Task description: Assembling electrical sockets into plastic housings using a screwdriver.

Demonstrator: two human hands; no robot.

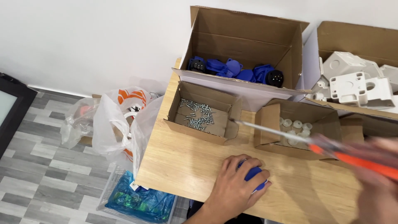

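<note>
- The blue plastic part (253, 174) lies mostly hidden under the left hand (236, 184).
- The right hand (379, 174) is motion-blurred and cut by the right edge.
- The orange-handled screwdriver (315, 145) is smeared; its tip is unclear.
- The box of white housings (356, 41) runs off the right edge.

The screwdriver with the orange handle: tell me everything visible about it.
The orange-handled screwdriver with a long silver metal shaft lies nearly level above the light wooden table, motion-blurred. The right hand holds its orange handle at the picture's right. The shaft slants up and left over the small cardboard box of white plastic caps; its tip reaches the small cardboard box of silver screws.
</note>
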